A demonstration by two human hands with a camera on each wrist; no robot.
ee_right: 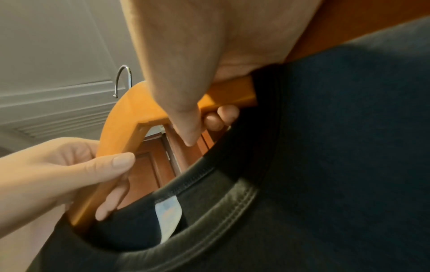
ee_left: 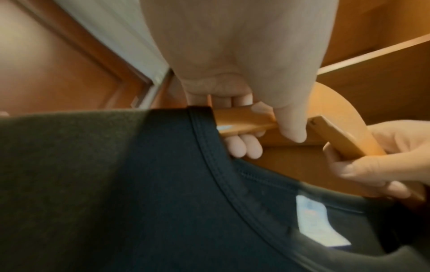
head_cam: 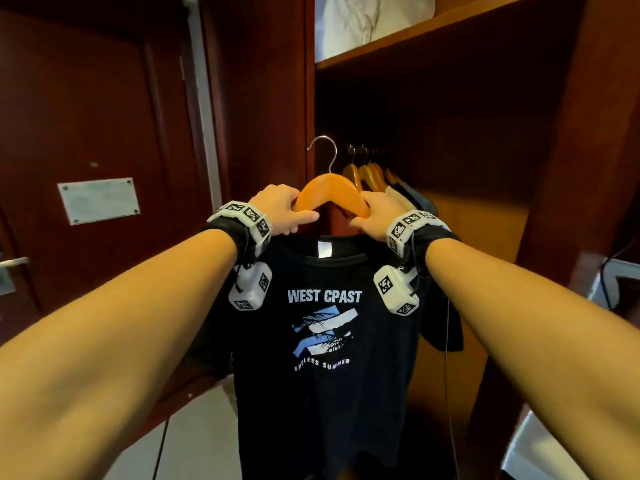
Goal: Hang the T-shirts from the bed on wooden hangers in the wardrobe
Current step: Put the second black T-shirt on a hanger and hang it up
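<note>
- T-shirt (head_cam: 322, 358), black with the print "WEST CPAST", hangs at the centre of the frame on a wooden hanger (head_cam: 332, 190).
- Left hand (head_cam: 282, 207) grasps the hanger's left arm; right hand (head_cam: 375, 211) grasps its right arm.
- Metal hook (head_cam: 323, 150) points up, free, left of the hangers (head_cam: 369, 174) on the wardrobe rail.

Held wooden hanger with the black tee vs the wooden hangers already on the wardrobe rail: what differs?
The orange wooden hanger in hand is off the rail, gripped by the left hand and the right hand; the wooden hangers on the rail hang by their hooks, untouched. The held one carries the black printed T-shirt; the nearest rail hangers look bare. Its metal hook is free. Both kinds are curved wood with metal hooks.
</note>
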